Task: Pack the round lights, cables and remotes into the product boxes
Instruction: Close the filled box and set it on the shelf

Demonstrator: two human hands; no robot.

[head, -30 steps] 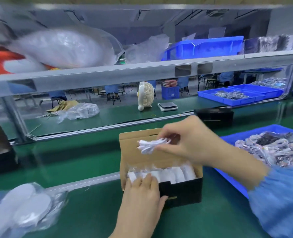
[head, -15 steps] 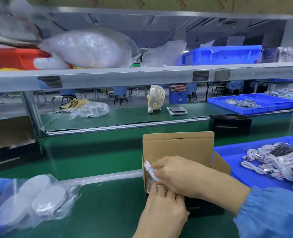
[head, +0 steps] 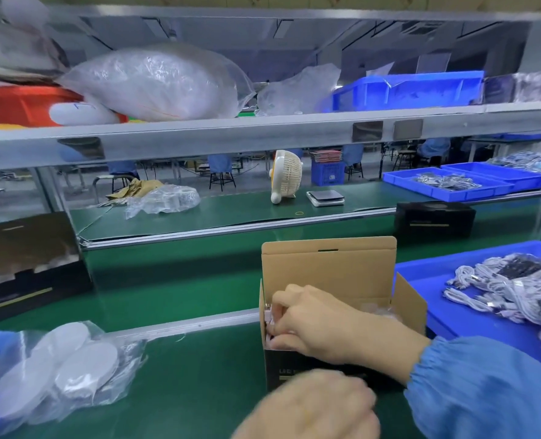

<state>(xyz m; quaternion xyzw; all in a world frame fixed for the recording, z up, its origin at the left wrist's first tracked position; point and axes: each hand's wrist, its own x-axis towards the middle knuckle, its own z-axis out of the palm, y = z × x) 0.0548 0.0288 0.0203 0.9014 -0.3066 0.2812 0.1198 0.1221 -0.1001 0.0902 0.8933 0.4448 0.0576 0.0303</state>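
An open product box (head: 329, 267), black outside and brown inside, stands on the green belt with its lid flap raised. My right hand (head: 313, 321) reaches into the box's left end, its curled fingers pressing a white coiled cable (head: 268, 315) down beside the bagged lights; most of the contents are hidden by the hand. My left hand (head: 313, 407) hovers blurred in front of the box, holding nothing. A clear bag of round white lights (head: 72, 365) lies at the lower left.
A blue tray (head: 434, 280) heaped with white cables (head: 510, 293) sits right of the box. A closed black box (head: 434, 218) stands behind, another black box (head: 25, 264) at the left. A small fan (head: 286, 175) and scale (head: 325, 197) sit on the far table under a loaded shelf.
My right hand brought the white cable down from above the box and pushed it into the left end. My left hand came off the box front and drew back toward me.
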